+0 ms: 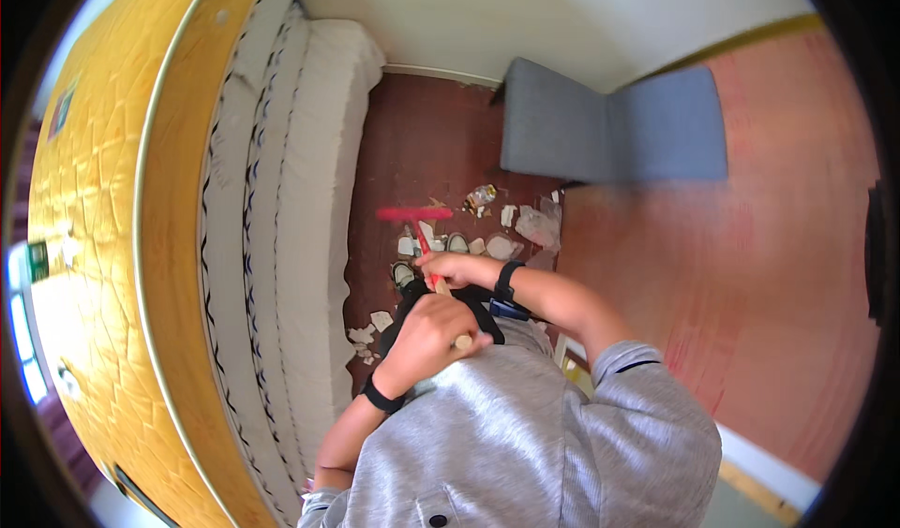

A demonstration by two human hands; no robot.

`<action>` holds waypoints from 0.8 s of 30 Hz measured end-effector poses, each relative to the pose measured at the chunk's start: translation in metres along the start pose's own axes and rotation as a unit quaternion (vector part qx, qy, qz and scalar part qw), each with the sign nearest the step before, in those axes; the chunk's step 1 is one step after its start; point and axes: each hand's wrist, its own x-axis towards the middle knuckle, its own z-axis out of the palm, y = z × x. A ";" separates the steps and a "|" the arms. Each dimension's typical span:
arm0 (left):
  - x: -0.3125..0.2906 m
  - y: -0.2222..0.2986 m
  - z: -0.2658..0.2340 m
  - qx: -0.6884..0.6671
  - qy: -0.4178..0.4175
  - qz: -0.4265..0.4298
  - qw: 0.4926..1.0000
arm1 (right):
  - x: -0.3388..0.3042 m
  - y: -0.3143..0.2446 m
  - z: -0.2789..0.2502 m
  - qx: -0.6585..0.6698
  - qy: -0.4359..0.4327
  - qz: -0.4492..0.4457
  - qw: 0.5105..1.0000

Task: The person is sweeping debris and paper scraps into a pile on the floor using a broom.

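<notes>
Both of my hands are closed around the wooden handle of a broom (414, 215) with a narrow red, slightly blurred head. My left hand (431, 331) grips near the top, where the handle's end pokes out beside the thumb. Farther down, my right hand (452, 268) wraps around the handle just below its red part. The broom's head lies across the dark red floor (412, 144), ahead of my shoes (457, 243). White scraps (405, 246), a crumpled clear plastic bag (538, 226) and a shiny wrapper (482, 196) lie scattered near it.
A bed with a white patterned cover (314, 200) runs along the left, beside a yellow padded headboard (103, 200). A grey-blue chair (558, 120) stands ahead on the right. Reddish wooden board (656, 275) fills the right side. More paper scraps (364, 337) lie by the bed.
</notes>
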 end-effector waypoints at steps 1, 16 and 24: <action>-0.003 0.009 0.001 -0.049 0.001 0.021 0.999 | -0.010 0.015 0.003 0.002 -0.026 -0.029 0.999; -0.053 0.001 0.142 -0.018 -0.262 0.130 0.956 | -0.035 0.149 -0.068 0.453 0.027 -0.243 0.857; -0.110 0.049 0.257 -0.045 -0.420 0.164 0.891 | -0.063 0.335 -0.077 0.540 -0.020 -0.196 0.818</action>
